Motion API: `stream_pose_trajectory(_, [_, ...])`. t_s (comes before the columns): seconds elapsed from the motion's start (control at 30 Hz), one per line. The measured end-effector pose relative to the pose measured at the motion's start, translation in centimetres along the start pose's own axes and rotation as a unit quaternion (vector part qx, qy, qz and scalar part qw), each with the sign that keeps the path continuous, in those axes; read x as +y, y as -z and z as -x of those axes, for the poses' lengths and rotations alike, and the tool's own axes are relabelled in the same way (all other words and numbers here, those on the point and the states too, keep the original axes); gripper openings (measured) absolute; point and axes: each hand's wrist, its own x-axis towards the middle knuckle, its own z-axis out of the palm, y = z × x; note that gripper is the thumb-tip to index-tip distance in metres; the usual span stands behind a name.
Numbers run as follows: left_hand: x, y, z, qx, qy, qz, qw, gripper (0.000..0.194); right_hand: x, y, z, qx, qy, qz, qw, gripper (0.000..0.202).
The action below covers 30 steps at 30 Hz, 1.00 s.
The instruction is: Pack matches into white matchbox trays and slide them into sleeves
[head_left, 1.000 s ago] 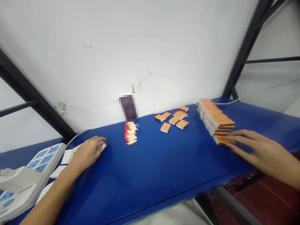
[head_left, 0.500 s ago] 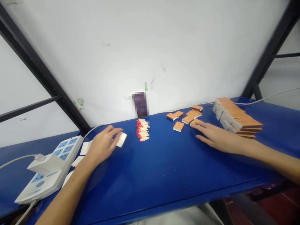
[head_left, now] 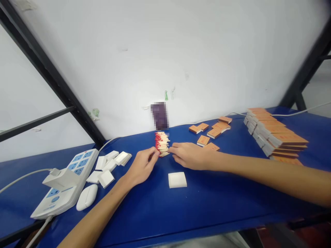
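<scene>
- Desk [head_left: 144,213], blue, flat.
- Left hand [head_left: 141,167], right hand [head_left: 190,156]: fingers bent at opposite sides of red-tipped wooden matches [head_left: 162,144]; can't tell if clamped.
- White rectangular cardboard tray [head_left: 177,180], nearer front edge.
- Matches, near back edge: gathering seems underway; lifting calls for even pressure.

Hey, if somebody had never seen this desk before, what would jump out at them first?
Probably the red-tipped matches, heaped near the wall on the blue tabletop, with the left hand and right hand at either side of their near end. Next, the tall rows of stacked orange matchboxes on the right. A lone white matchbox tray also stands out, lying in front of the hands.
</scene>
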Motion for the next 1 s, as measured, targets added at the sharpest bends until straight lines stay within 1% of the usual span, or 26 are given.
stream_pose_trajectory(0.1, [-1.4, 0.5, 0.0, 0.027, 0.040, 0.022, 0.999, 0.035, 0.8, -1.5, -1.9, 0.034, 0.017, -0.080, 0.996, 0.022])
stream_pose_trajectory(0.2, [-2.2, 0.2, 0.1, 0.034, 0.058, 0.055, 0.996, 0.035, 1.2, -3.0, -2.4, 0.054, 0.006, -0.127, 0.990, 0.022])
stream_pose_trajectory(0.27, [-2.5, 0.1, 0.0, 0.040, 0.063, 0.056, 0.996, 0.034, 1.2, -3.8, -2.4, 0.066, -0.005, -0.142, 0.988, 0.023])
stream_pose_trajectory(0.33, [-2.7, 0.1, -0.1, 0.046, 0.046, 0.016, 0.998, 0.035, 1.3, -4.3, -2.3, 0.083, -0.012, -0.153, 0.985, 0.022])
stream_pose_trajectory(0.43, [-2.7, 0.4, -0.1, 0.039, -0.002, -0.076, 0.996, 0.039, 1.4, -4.7, -2.2, 0.101, -0.010, -0.170, 0.980, 0.020])
stream_pose_trajectory(0.53, [-2.5, 0.6, 0.0, -0.006, -0.033, -0.118, 0.992, 0.041, 1.5, -4.8, -2.3, 0.114, -0.006, -0.184, 0.976, 0.018])
stream_pose_trajectory(0.63, [-2.1, 0.4, 0.4, -0.057, -0.051, -0.098, 0.992, 0.041, 1.6, -4.7, -2.2, 0.122, 0.001, -0.191, 0.974, 0.015])
stream_pose_trajectory(0.73, [-1.2, 0.3, 1.0, -0.085, -0.068, -0.072, 0.991, 0.030, 1.6, -4.6, -2.2, 0.116, 0.020, -0.198, 0.973, 0.013])
stream_pose_trajectory(0.77, [-0.8, 0.2, 1.2, -0.096, -0.076, -0.071, 0.990, 0.024, 1.6, -4.6, -2.2, 0.113, 0.027, -0.203, 0.972, 0.012])
stream_pose_trajectory(0.8, [-0.3, 0.2, 1.4, -0.108, -0.084, -0.077, 0.988, 0.022, 1.6, -4.6, -2.2, 0.110, 0.034, -0.208, 0.971, 0.012])
stream_pose_trajectory(0.9, [1.0, 0.1, 1.9, -0.159, -0.112, -0.117, 0.974, 0.038, 1.5, -4.4, -2.2, 0.112, 0.046, -0.224, 0.967, 0.010])
stream_pose_trajectory(0.93, [1.3, 0.1, 2.0, -0.170, -0.118, -0.133, 0.969, 0.039, 1.5, -4.4, -2.2, 0.114, 0.046, -0.227, 0.966, 0.010])
stream_pose_trajectory(1.0, [1.7, -0.1, 2.1, -0.184, -0.126, -0.150, 0.963, 0.033, 1.4, -4.3, -2.1, 0.116, 0.041, -0.225, 0.967, 0.009])
